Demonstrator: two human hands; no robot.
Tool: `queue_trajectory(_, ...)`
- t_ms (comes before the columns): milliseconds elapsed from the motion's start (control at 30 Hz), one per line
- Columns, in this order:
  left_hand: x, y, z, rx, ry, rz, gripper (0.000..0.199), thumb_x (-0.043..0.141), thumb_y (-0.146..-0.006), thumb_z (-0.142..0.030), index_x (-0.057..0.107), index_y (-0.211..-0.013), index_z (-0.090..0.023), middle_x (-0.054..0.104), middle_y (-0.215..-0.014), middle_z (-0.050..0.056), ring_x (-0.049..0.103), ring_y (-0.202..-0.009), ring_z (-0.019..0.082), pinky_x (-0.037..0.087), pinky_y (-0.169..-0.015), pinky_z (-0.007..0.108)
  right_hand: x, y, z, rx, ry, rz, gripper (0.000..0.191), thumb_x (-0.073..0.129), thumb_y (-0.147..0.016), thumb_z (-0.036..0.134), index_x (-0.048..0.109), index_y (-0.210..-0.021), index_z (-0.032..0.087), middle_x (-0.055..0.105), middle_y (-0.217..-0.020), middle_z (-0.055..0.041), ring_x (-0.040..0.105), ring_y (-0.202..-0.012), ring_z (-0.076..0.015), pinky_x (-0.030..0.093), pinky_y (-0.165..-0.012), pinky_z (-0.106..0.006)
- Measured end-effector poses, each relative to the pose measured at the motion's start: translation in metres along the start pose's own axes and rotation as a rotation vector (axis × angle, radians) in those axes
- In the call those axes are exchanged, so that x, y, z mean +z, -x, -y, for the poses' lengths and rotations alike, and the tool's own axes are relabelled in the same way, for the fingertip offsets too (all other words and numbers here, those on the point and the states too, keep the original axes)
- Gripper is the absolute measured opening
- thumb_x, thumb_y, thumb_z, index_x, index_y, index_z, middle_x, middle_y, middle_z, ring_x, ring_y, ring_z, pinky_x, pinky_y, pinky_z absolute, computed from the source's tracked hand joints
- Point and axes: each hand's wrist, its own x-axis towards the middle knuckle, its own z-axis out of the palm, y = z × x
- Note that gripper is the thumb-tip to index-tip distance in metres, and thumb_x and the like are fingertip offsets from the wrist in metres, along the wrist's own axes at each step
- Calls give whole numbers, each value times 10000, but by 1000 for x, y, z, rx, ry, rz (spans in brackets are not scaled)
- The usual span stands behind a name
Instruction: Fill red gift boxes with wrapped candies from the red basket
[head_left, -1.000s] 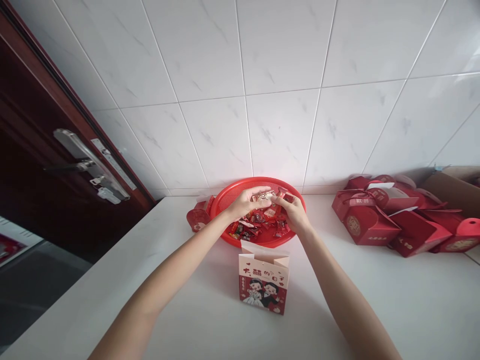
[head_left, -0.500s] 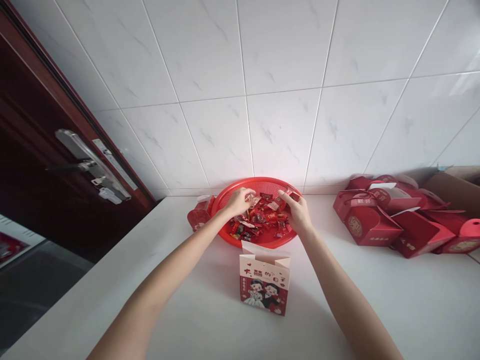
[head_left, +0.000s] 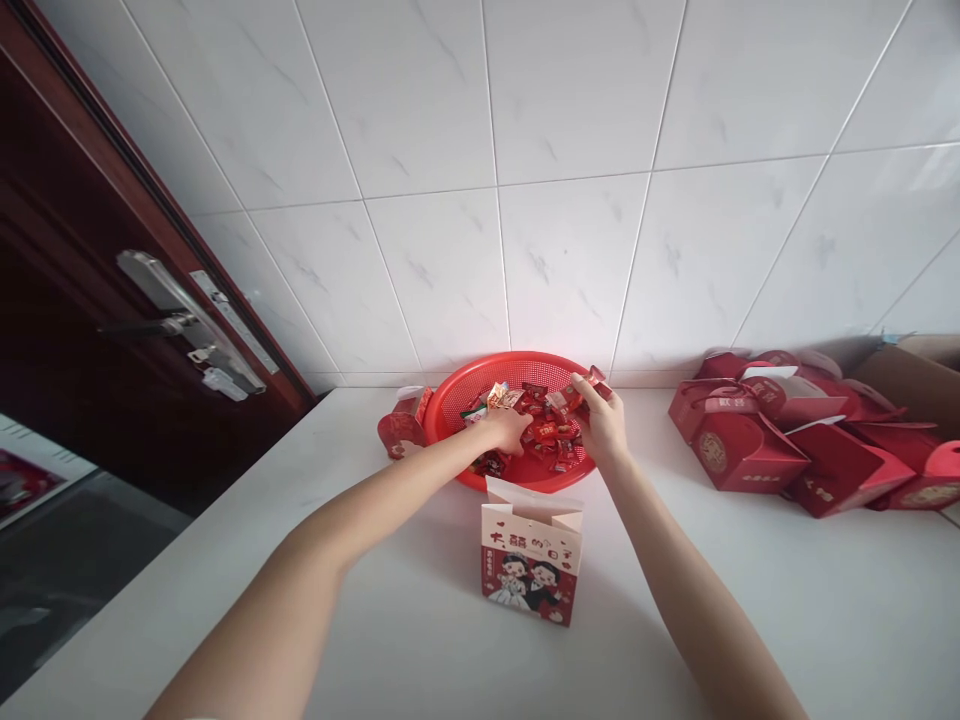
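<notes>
the white counter [head_left: 405,620] extends beneath both forearms and carries everything i check here. well to the right of the right hand, red boxes [head_left: 750,455] lie crowded together at mixed angles; in my judgement they are too far off to be knocked by either hand.

the red basket [head_left: 466,388] sits under both hands. i note a hazard: a wrist pressing on its rim could tip or slide it, spilling the contents.

the printed carton [head_left: 529,575] stands upright between the forearms, nearer the wearer than either hand, its top flaps raised. it appears light, so a forearm swinging inward could topple it. a raised flap could also catch a hand passing over.

a small red box [head_left: 401,432] rests beyond the left forearm, just beside the basket; an outward elbow could shove it.

the left hand [head_left: 511,430] reaches down among the wrapped sweets [head_left: 546,432], fingers bent; i cannot tell whether it grips any. groping there could flick loose pieces over the rim.

the right hand [head_left: 604,425], at the basket's right side, is closed with its thumb against the fingers, pinching a red-wrapped sweet [head_left: 597,376]. the wrapper looks slick and protrudes above the fingertips, so a slackened pinch could drop it outside the basket.
</notes>
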Motion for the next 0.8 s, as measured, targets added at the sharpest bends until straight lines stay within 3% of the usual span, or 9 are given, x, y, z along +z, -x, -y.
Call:
queue_trajectory(133, -4, -2, 5, 33, 67, -15, 404, 755, -539, -79, 707, -922, -200, 740, -961, 122, 679, -962, 387, 502, -873, 454, -1, 0, 0, 19, -3, 16, 383, 900, -534, 410, 592, -647, 212, 648, -618, 15, 626, -583, -178, 507, -538, -288)
queue_trajectory(233, -10, -1, 15, 72, 159, -52, 403, 730, -605, -105, 734, -991, -218, 740, -1059, 89, 689, -966, 314, 518, -865, 379, -2, -1, -1, 34, 25, 7, 386, 890, -553, 428, 579, -645, 218, 635, -594, 20, 603, -547, -171, 480, -508, -287)
queue_trajectory(333, -18, 2, 29, 161, 460, -102, 444, 746, -652, -177, 725, -1093, -220, 722, -1122, 67, 686, -958, 240, 529, -832, 321, -4, -2, -2, 37, 40, 12, 383, 883, -566, 436, 579, -647, 216, 620, -575, 29, 566, -511, -150, 454, -488, -277)
queue_trajectory(467, -27, 11, 44, 239, 764, -120, 467, 798, -667, -279, 714, -1116, -182, 735, -1050, 81, 673, -1000, 236, 538, -847, 341, -4, -3, -3, 34, 52, 45, 385, 879, -582, 439, 572, -647, 217, 632, -599, 24, 581, -534, -151, 465, -502, -272)
queue_trajectory(633, -33, 19, 50, 120, 649, -309, 371, 808, -686, -275, 728, -1043, -214, 748, -1115, 69, 680, -1014, 244, 519, -873, 318, -2, 0, -1, 47, 54, 32, 401, 897, -555, 435, 575, -644, 212, 625, -601, 29, 579, -535, -147, 468, -486, -266)
queue_trajectory(733, -36, 23, 53, 54, 492, -342, 299, 766, -715, -267, 742, -1008, -217, 751, -1120, 70, 693, -976, 255, 509, -851, 299, 0, 2, 1, 47, 31, 32, 410, 908, -533, 431, 582, -646, 210, 638, -619, 22, 611, -577, -164, 527, -548, -286)
queue_trajectory(800, -39, 26, 55, 79, 424, -315, 228, 715, -748, -286, 750, -959, -210, 765, -1044, 67, 694, -938, 254, 507, -825, 290, 0, 2, 1, 46, 28, 33, 395, 906, -539, 429, 604, -668, 209, 654, -638, 15, 621, -588, -171, 532, -553, -291)
